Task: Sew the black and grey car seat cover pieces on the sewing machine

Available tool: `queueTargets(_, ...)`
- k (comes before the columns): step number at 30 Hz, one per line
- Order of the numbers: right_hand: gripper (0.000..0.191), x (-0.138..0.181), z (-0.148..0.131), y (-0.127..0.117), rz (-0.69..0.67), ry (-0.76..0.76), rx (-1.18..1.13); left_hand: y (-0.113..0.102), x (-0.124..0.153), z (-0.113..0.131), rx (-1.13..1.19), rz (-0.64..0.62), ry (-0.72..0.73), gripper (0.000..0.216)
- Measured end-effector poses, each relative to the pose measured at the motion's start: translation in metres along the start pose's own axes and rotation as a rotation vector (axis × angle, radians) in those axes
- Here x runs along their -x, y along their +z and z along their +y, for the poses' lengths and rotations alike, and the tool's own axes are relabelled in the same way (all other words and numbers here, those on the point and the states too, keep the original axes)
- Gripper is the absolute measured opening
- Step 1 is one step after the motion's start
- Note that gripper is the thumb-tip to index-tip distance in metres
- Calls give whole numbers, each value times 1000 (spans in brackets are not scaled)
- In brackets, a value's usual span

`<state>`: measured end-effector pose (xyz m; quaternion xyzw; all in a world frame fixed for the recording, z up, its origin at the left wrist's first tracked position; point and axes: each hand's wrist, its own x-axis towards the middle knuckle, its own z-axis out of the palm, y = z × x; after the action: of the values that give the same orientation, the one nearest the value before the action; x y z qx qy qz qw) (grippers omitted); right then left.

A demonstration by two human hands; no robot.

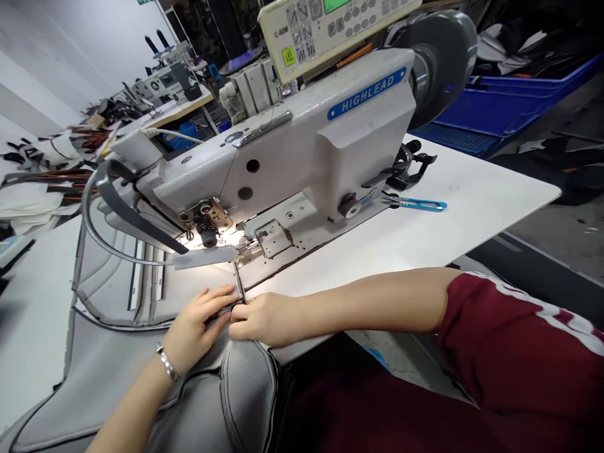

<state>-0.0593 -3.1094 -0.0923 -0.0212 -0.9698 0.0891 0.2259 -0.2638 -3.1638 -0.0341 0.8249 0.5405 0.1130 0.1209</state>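
Observation:
A grey padded seat cover [189,292] with dark-edged seams lies on the sewing machine's bed and hangs toward my lap. My left hand [201,321], wearing a silver bracelet, has its thumb and fingers closed over the cover's seam edge. Right beside it, my right hand [267,319] pinches the same edge, its fingers curled. The two hands nearly touch at the fingertips. Just beyond them is the HIGHLEAD sewing machine [292,151], its lamp [205,257] lighting the needle area. Part of the cover reaches under the machine head, where the needle is hard to make out.
Blue thread snips [419,204] lie on the white table [495,195] right of the machine. A control panel [340,31] sits on top. Behind to the right stands a blue crate [500,107] with dark scraps. Stacked material pieces [42,182] are at the far left.

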Motion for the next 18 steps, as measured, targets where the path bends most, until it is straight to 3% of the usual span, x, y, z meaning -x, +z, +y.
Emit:
queueTargets(7, 19, -1, 6, -4, -19, 36, -14, 28, 0, -12, -168, 217, 94, 25)
queueTargets(15, 25, -1, 9, 1, 192, -30, 262, 31, -17, -28, -176, 306, 105, 21)
queueTargets(18, 24, -2, 11, 2, 155, -40, 233, 28, -21, -26, -176, 324, 115, 20)
